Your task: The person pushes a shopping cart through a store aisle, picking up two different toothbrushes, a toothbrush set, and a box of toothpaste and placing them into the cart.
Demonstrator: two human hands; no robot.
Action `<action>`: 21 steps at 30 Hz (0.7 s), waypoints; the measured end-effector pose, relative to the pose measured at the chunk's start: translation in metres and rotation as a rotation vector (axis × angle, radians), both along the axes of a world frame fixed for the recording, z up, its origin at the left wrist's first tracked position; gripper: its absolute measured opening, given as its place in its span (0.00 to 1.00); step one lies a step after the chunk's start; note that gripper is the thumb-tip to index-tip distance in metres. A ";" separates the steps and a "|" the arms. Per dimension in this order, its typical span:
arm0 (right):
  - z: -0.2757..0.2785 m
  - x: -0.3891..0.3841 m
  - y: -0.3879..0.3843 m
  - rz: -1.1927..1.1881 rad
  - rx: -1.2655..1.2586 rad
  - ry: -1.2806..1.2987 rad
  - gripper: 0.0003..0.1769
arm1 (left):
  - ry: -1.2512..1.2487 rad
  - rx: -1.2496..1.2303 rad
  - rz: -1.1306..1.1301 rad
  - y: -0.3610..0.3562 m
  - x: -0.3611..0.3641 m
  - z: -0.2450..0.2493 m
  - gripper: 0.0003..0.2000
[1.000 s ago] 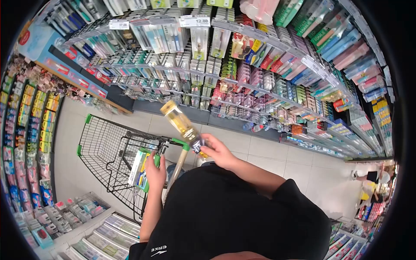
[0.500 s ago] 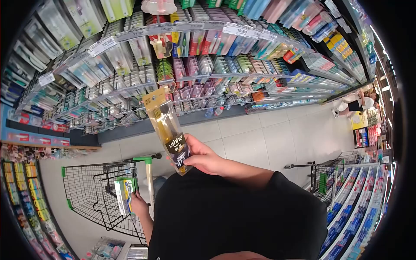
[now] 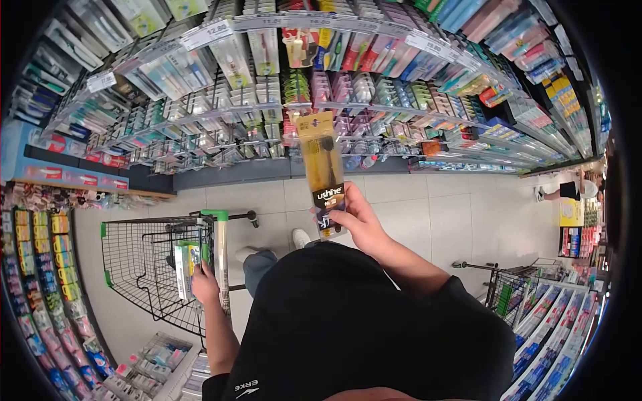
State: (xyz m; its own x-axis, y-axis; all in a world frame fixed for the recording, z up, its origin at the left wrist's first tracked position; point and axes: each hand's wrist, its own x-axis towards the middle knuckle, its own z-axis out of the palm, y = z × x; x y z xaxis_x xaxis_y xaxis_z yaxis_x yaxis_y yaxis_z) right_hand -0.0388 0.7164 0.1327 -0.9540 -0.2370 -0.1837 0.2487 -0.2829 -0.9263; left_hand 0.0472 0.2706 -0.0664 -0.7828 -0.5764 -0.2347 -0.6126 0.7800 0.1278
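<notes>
My right hand (image 3: 364, 224) holds the pack (image 3: 323, 175) by its lower end. Right fingers (image 3: 342, 218) narrow, closed on it: thumb across the front, the others mostly hidden at the side and back. Pack is in front of my chest, label facing me, gold top pointing away and leaning slightly left. Clear window, yellowish inside, dark label reading "ushine"; smaller print too small to read.

My left hand (image 3: 206, 287) has the box (image 3: 185, 271), off to the left. Left fingers (image 3: 200, 270) narrow, closed on the box's right edge, grip partly hidden. Box is white and green with some yellow and blue, on end in the view, at the handle end of the cart (image 3: 150, 289). Can't tell if it touches the wire. Hands well apart.

Cart is black wire with green corners, pale handle (image 3: 222, 267) between the box and my leg. Ahead, shelf (image 3: 394, 110) full of hanging packs, price tag (image 3: 207, 33) reads 12.80. Pack overlaps the lower rows in the view, no contact seen. Shoe (image 3: 300, 237) on the tiled floor (image 3: 401, 207) below the pack. Second cart (image 3: 511, 294) at right, another person (image 3: 568, 191) far right. Black shirt (image 3: 374, 321) on me, "ERKE" on it.
</notes>
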 end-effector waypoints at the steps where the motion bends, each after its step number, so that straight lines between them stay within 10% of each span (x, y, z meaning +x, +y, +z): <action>1: 0.000 -0.003 -0.004 -0.013 0.003 0.013 0.20 | -0.005 -0.012 0.000 -0.007 -0.002 0.000 0.30; 21: -0.040 -0.162 -0.214 0.164 0.267 0.118 0.17 | -0.013 0.060 0.048 -0.132 -0.038 0.010 0.26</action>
State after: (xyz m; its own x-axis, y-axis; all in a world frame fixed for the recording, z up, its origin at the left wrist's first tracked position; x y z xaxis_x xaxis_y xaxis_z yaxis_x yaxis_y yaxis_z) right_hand -0.2008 0.5026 0.0925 -0.9257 -0.3472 -0.1502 0.1570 0.0086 -0.9876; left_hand 0.0094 0.1383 -0.0560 -0.7515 -0.5976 -0.2797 -0.6508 0.7409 0.1657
